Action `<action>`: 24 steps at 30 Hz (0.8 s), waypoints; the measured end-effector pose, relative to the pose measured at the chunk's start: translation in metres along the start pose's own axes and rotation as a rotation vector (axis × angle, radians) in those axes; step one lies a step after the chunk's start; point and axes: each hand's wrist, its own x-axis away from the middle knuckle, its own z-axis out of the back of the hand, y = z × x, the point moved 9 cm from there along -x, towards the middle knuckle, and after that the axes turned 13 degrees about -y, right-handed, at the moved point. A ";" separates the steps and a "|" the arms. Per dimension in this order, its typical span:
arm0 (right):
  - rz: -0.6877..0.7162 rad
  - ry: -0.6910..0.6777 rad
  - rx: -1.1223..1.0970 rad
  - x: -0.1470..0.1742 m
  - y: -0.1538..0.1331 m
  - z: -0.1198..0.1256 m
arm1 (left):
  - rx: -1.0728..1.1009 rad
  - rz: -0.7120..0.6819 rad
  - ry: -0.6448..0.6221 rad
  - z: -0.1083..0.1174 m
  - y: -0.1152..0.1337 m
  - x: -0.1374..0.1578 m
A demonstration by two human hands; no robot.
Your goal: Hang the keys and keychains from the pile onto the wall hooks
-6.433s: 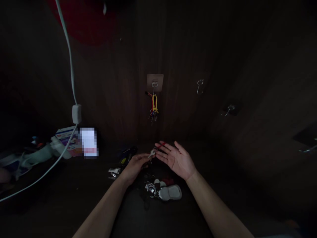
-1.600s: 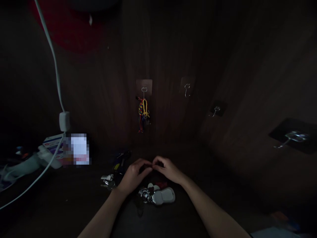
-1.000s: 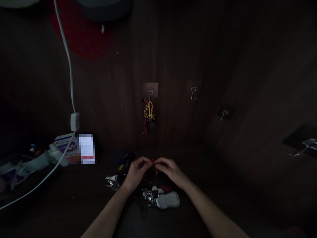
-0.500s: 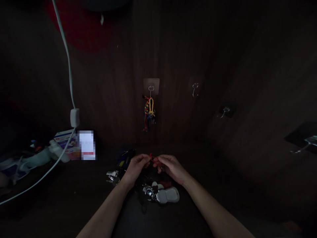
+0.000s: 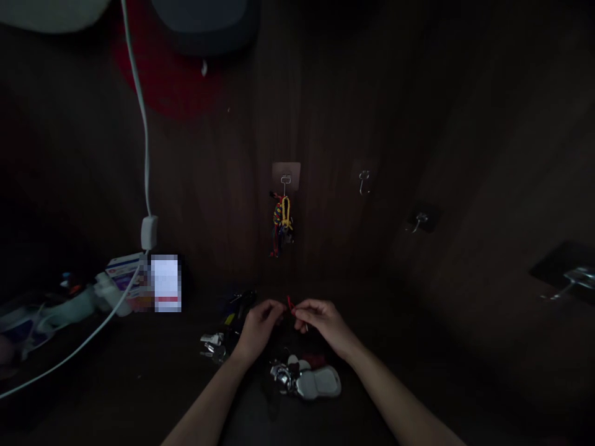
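My right hand (image 5: 320,314) pinches a thin red cord (image 5: 290,303), whose upper end sticks up from the fingertips. Just across a small gap, my left hand (image 5: 261,322) has thumb and fingers pressed together; whatever they may hold is too small and dark to make out. Below the hands lies a bunch of keys (image 5: 283,376) with a grey, rounded fob (image 5: 318,383) and a dark red piece (image 5: 316,359) behind it. Beside my left wrist rests another set of keys (image 5: 214,348), near a dark item with a yellow patch (image 5: 229,319).
A braided multicoloured cord with a yellow loop (image 5: 285,212) hangs from a wall hook (image 5: 285,179). More metal hooks (image 5: 364,183) run along the wall to the right. At left, a white cable (image 5: 144,124) crosses in front of boxes (image 5: 125,269) and a pale bottle (image 5: 109,291).
The red cord was stretched between both hands; now only my right hand visibly holds it, its end pointing up. The view has tilted up slightly, so everything sits lower.
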 end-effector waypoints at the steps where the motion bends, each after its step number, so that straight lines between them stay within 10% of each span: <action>1: 0.025 0.029 0.015 0.000 -0.007 0.004 | -0.065 -0.014 0.005 0.001 0.002 0.001; 15: 0.506 0.330 -0.040 -0.053 -0.185 0.037 | -0.414 -0.064 -0.164 -0.014 0.005 0.007; 24: 0.430 0.324 -0.106 -0.089 -0.196 0.028 | -0.439 -0.063 -0.170 -0.014 0.004 0.006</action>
